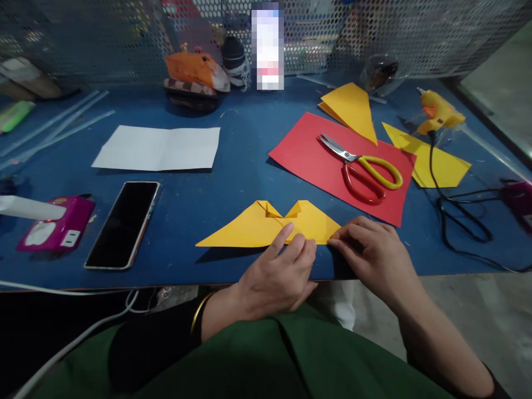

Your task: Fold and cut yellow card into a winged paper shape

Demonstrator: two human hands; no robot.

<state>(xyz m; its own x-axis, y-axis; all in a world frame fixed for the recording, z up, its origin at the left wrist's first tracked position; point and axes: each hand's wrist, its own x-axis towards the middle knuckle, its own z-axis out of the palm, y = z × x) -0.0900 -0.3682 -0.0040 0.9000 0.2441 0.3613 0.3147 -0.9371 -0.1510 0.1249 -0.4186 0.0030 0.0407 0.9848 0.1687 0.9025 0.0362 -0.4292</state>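
A folded orange-yellow paper (236,227) lies along the front of the blue table, two peaks at its top and a long point to the left. Across its lower middle rests my left hand (282,266), index finger stretched onto the paper and the other fingers curled at its bottom edge. Thumb and fingers of my right hand (374,249) pinch the paper's right corner. Beyond my right hand, scissors (351,158) with one red and one yellow handle lie slightly parted on a red paper sheet (291,144).
Left of the folded paper are a phone (124,224), a creased white sheet (160,147) and a magenta power socket (60,221). Yellow folded papers (353,108) lie at the back right beside a glue gun (440,111) and its black cord (443,216). A perforated metal panel (316,39) stands behind.
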